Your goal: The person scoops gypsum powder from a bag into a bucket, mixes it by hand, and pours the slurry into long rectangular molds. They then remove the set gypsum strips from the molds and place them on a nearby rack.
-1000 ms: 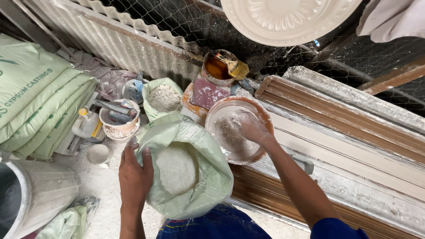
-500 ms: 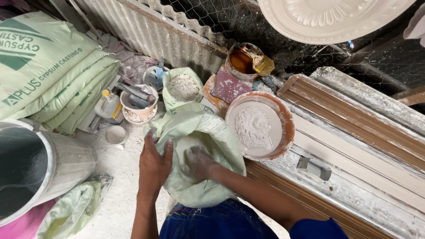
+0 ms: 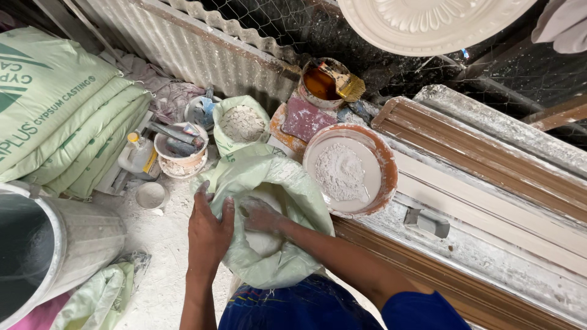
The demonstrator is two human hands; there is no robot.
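A dusty white floor (image 3: 159, 256) is backed by corrugated sheeting (image 3: 183, 49) and wire mesh at the far side. Stacked pale green sacks (image 3: 55, 116) are seen at far left, a grey drum (image 3: 43, 244) at near left, and long moulded strips (image 3: 489, 183) at right. At near centre an open pale green sack (image 3: 287, 189) of white powder is held: its rim is gripped by the left hand (image 3: 208, 229), fingers curled over the edge, while the right hand (image 3: 260, 215) is sunk in the powder, fingers bent, dusted white. Just right, touching the sack, 1 orange-rimmed bowl (image 3: 351, 171) holding powder is set. Farther off, 1 smaller open bag (image 3: 241, 122), 1 tool bucket (image 3: 179, 150) and 1 tin (image 3: 324, 82) with a brush are crowded.
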